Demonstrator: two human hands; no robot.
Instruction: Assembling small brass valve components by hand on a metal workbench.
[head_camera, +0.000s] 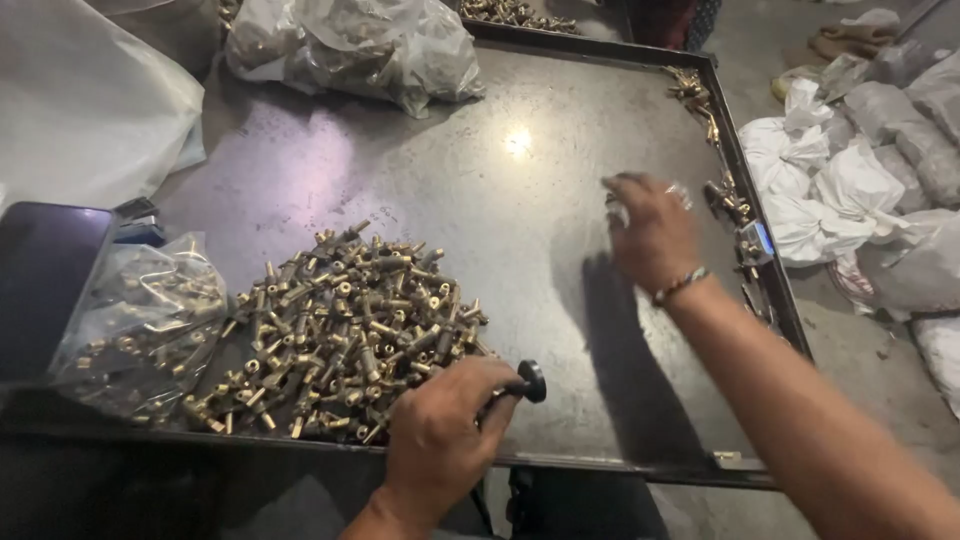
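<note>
a: what's the left hand (440, 440) got?

b: its fingers are curled shut around a dark metal tool with a round black knob (530, 381), at the near edge of the dark steel table (480, 190). only the knob and a bit of stem stick out of the fist, pointing right.

a: how would that handle?

b: stiff and hard, i'd judge, with some weight for its size. the knob looks smooth, so the stem is the surer place to grip, and that's where the fist sits.

a: and the right hand (652, 232)?

b: out toward the right edge, palm down, fingers pinched on a small clear crinkly scrap, plastic by the look (681, 193). it's blurred, so i can't tell what it is. there's a beaded bracelet (680, 286) at the wrist.

a: what's touching the left hand?

b: the heap of small brass threaded fittings (345, 335), spread over the near-left part of the table. each one looks hard, light and slippery; they'd roll or scatter if nudged. best pinched across the body, one at a time.

a: anything in the way?

b: a clear plastic bag of the same brass pieces (145, 325) at the near-left corner, a dark flat screen-like slab (45, 280) beside it, and a big crumpled plastic bag (350, 45) at the far edge. more brass bits (725, 195) lie along the right rim, just beside the right hand. white sacks (840, 180) sit on the floor beyond.
</note>
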